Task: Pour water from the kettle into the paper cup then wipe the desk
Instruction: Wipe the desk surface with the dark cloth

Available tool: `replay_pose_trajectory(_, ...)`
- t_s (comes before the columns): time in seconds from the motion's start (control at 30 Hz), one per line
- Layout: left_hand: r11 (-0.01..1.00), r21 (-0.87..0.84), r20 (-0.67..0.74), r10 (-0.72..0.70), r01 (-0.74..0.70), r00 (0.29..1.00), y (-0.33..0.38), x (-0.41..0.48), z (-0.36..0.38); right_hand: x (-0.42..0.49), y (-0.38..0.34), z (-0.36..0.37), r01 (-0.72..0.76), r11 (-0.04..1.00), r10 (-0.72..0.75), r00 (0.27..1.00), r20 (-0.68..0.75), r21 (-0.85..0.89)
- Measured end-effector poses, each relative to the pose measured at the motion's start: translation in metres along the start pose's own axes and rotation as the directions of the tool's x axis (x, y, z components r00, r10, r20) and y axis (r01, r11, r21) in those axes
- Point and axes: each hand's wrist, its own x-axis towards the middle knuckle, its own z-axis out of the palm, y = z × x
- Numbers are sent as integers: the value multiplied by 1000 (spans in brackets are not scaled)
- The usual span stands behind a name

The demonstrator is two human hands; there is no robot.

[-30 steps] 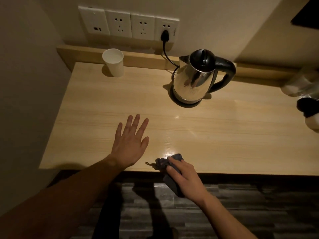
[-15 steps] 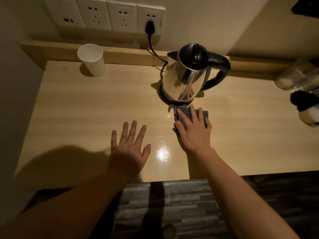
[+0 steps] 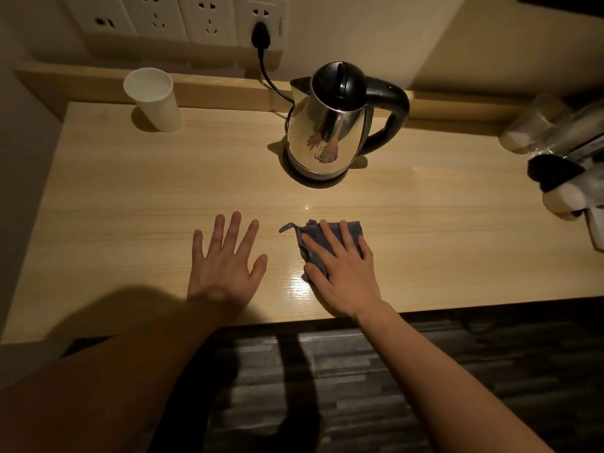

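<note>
A steel kettle (image 3: 327,132) with a black lid and handle stands on its base at the back middle of the wooden desk (image 3: 130,197). A white paper cup (image 3: 153,99) stands upright at the back left. My right hand (image 3: 340,269) lies flat on a dark blue cloth (image 3: 313,238), pressing it to the desk in front of the kettle. My left hand (image 3: 225,266) rests flat on the desk beside it, fingers spread, holding nothing.
A black plug and cord (image 3: 261,37) run from the wall sockets to the kettle. Wrapped glasses and black-and-white items (image 3: 555,165) crowd the desk's right edge. Dark floor (image 3: 359,387) lies below the front edge.
My right hand swept the cloth from the front edge up to the kettle's base, then back toward me. My left hand stayed flat on the desk.
</note>
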Motion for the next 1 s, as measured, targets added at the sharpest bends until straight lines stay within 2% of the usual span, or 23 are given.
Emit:
replay_pose_trajectory(0.27, 1000, 4, 0, 10, -10, 1000, 1, -1, -3, -48, -5, 8, 78, 995, -76, 997, -26, 55)
replay_pose_trajectory(0.37, 1000, -8, 8, 8, -8, 1000, 1, -2, -5, -66, -6, 8, 100, 980, -98, 995, -18, 173)
replay_pose_trajectory(0.47, 1000, -4, 23, 4, -4, 1000, 1, -3, -6, -85, -12, 0, 29, 918, -42, 999, 24, 397)
replay_pose_trajectory(0.5, 1000, -2, 28, 4, -3, 1000, 1, -3, -7, -92, -14, -5, -20, 856, -10, 998, 56, 516)
replay_pose_trajectory(0.57, 1000, -1, 41, 6, -6, 999, 2, -3, -7, -105, -16, -19, -146, 610, 54, 988, 142, 779)
replay_pose_trajectory(0.6, 1000, -3, 46, 5, -5, 999, 2, -3, -8, -108, -15, -30, -205, 465, 104, 979, 177, 861)
replay_pose_trajectory(0.63, 1000, -5, 50, 4, -3, 999, 3, -3, -9, -108, -13, -42, -252, 364, 186, 963, 195, 897)
replay_pose_trajectory(0.67, 1000, -5, 54, 3, -2, 999, 3, -3, -10, -103, -7, -54, -279, 321, 289, 939, 187, 905)
replay_pose_trajectory(0.73, 1000, -6, 67, 3, -3, 998, 3, -3, -12, -81, 10, -75, -292, 361, 441, 890, 113, 886)
replay_pose_trajectory(0.8, 1000, -23, 81, 1, 1, 997, 4, -3, -13, -46, 30, -92, -268, 449, 477, 879, 24, 852)
replay_pose_trajectory(0.9, 1000, -29, 80, -7, 9, 997, 4, -2, -13, 20, 66, -100, -220, 641, 391, 918, -66, 736)
replay_pose_trajectory(1.0, 1000, -4, -33, 19, -19, 999, 5, -5, -11, 86, 98, -83, -235, 888, 272, 962, -39, 396)
